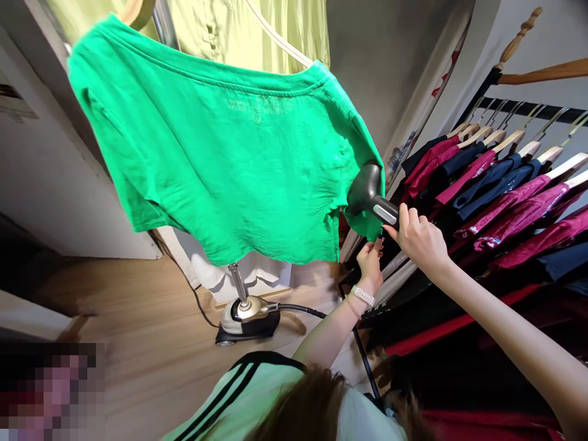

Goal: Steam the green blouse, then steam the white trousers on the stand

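A bright green T-shirt (239,165) hangs on a hanger (280,37) in front of me, tilted. My right hand (420,239) is wrapped round the handle of a black garment steamer head (367,187), which lies against the shirt's right sleeve. Just below it, my left hand (370,263) pinches the lower edge of that sleeve; a white band (362,295) circles the wrist. On the floor beneath the shirt stands the steamer base (248,315), with a metal pole rising from it and a ribbed hose (301,309) running right.
To the right, a black rail (528,110) carries several dark blue and magenta garments (509,202) on wooden hangers. Pale yellow-green clothing (303,30) hangs behind the shirt. A cord (193,288) crosses the wooden floor (151,324) at the left.
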`<act>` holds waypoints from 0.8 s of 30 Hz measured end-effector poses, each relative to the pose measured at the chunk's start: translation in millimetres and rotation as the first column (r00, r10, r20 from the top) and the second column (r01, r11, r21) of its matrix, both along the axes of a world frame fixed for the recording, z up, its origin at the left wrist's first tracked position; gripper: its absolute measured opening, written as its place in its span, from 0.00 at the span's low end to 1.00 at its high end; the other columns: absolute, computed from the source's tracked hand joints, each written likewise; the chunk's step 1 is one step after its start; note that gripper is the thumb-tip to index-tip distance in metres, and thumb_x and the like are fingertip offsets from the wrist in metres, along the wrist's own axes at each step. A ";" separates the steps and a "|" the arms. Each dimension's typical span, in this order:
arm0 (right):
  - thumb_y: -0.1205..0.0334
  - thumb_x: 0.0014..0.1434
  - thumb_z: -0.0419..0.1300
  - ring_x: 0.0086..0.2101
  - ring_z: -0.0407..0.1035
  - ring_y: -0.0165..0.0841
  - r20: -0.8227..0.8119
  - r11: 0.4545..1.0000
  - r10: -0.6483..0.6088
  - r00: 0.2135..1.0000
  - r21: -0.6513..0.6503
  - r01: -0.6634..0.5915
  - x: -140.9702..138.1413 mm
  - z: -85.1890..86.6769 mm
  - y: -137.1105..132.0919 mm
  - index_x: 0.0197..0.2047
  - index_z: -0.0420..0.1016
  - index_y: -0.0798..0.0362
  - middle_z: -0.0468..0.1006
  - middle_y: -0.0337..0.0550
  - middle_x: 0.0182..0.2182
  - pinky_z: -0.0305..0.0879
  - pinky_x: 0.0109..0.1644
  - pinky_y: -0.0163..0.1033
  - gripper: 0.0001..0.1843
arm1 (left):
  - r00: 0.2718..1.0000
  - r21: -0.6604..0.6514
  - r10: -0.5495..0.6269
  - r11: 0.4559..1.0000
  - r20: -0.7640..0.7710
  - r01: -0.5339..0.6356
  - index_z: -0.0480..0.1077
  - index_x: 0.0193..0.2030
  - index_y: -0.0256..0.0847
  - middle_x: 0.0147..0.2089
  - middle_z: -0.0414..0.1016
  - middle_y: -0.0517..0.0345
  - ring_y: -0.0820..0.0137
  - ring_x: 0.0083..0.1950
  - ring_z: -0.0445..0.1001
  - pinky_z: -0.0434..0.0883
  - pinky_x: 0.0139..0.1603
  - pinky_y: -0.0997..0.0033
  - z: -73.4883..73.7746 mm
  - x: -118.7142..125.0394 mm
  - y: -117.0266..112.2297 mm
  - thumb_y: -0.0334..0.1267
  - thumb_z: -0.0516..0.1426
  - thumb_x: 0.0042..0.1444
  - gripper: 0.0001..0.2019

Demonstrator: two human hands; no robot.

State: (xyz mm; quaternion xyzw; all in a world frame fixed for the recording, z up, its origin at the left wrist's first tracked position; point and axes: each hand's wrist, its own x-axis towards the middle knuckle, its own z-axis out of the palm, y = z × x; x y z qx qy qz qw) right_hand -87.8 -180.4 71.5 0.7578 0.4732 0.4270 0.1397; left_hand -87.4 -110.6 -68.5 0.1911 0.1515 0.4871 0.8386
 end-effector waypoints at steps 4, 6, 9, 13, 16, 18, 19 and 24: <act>0.44 0.74 0.37 0.33 0.67 0.38 -0.009 0.999 -0.007 1.000 0.032 0.007 -0.7 0.8 3.6 0.64 0.62 0.67 0.72 0.54 0.38 0.53 0.30 0.38 0.35 | 1.000 0.010 -0.021 1.000 0.010 0.021 0.73 0.28 0.37 0.30 0.70 0.60 0.76 0.32 0.66 0.59 0.34 0.73 2.3 0.1 -4.4 0.44 0.73 0.40 0.18; 0.44 0.74 0.37 0.33 0.66 0.38 -0.019 0.998 -0.001 1.000 0.059 0.002 -4.7 5.5 11.4 0.63 0.63 0.67 0.72 0.55 0.39 0.53 0.30 0.38 0.35 | 0.999 0.041 -0.038 0.999 0.029 0.036 0.71 0.25 0.37 0.28 0.68 0.61 0.76 0.31 0.65 0.59 0.33 0.72 3.3 1.2 -9.2 0.44 0.73 0.40 0.18; 0.43 0.74 0.36 0.34 0.66 0.38 -0.035 0.995 0.024 0.999 0.097 -0.021 -14.4 18.0 27.0 0.64 0.62 0.67 0.72 0.56 0.40 0.54 0.31 0.38 0.36 | 0.998 0.041 -0.055 0.998 0.029 0.054 0.72 0.24 0.37 0.27 0.70 0.60 0.76 0.30 0.66 0.61 0.34 0.72 3.1 3.9 -16.9 0.43 0.74 0.40 0.18; 0.41 0.73 0.34 0.35 0.66 0.39 -0.051 0.989 0.077 0.996 0.127 -0.070 -24.9 34.7 46.1 0.68 0.57 0.68 0.72 0.60 0.43 0.56 0.32 0.38 0.40 | 0.997 -0.025 -0.072 0.997 -0.032 0.071 0.73 0.25 0.37 0.28 0.73 0.59 0.75 0.30 0.68 0.62 0.34 0.72 2.2 5.3 -22.8 0.43 0.75 0.37 0.18; 0.42 0.73 0.33 0.35 0.66 0.40 -0.060 0.986 0.108 0.992 0.136 -0.099 -25.7 37.9 53.1 0.71 0.53 0.68 0.72 0.61 0.44 0.58 0.33 0.38 0.41 | 0.997 -0.025 -0.070 0.997 -0.027 0.069 0.72 0.24 0.37 0.27 0.73 0.60 0.76 0.30 0.67 0.61 0.33 0.73 1.2 4.9 -23.4 0.43 0.74 0.37 0.18; 0.42 0.73 0.32 0.35 0.66 0.40 -0.069 0.984 0.117 0.991 0.145 -0.106 -24.4 34.7 53.3 0.71 0.53 0.68 0.72 0.62 0.44 0.59 0.33 0.39 0.41 | 0.997 -0.021 -0.065 0.998 -0.032 0.065 0.71 0.23 0.37 0.26 0.71 0.61 0.76 0.29 0.66 0.60 0.33 0.73 -0.4 4.9 -22.7 0.43 0.74 0.37 0.18; 0.42 0.73 0.32 0.35 0.66 0.40 -0.074 0.983 0.114 0.991 0.152 -0.101 -23.9 32.0 52.3 0.71 0.54 0.68 0.72 0.62 0.44 0.59 0.33 0.39 0.40 | 0.997 -0.017 -0.064 0.998 -0.032 0.063 0.71 0.23 0.37 0.26 0.71 0.61 0.77 0.29 0.65 0.60 0.33 0.73 -1.4 5.0 -22.2 0.43 0.74 0.37 0.17; 0.43 0.73 0.33 0.34 0.67 0.40 -0.118 0.989 0.028 0.993 0.149 -0.010 -24.7 12.9 40.8 0.67 0.59 0.67 0.71 0.61 0.42 0.59 0.31 0.38 0.38 | 0.997 0.000 -0.081 0.997 -0.002 0.081 0.72 0.26 0.37 0.28 0.70 0.61 0.77 0.30 0.64 0.62 0.35 0.73 -3.3 6.9 -20.4 0.39 0.71 0.41 0.13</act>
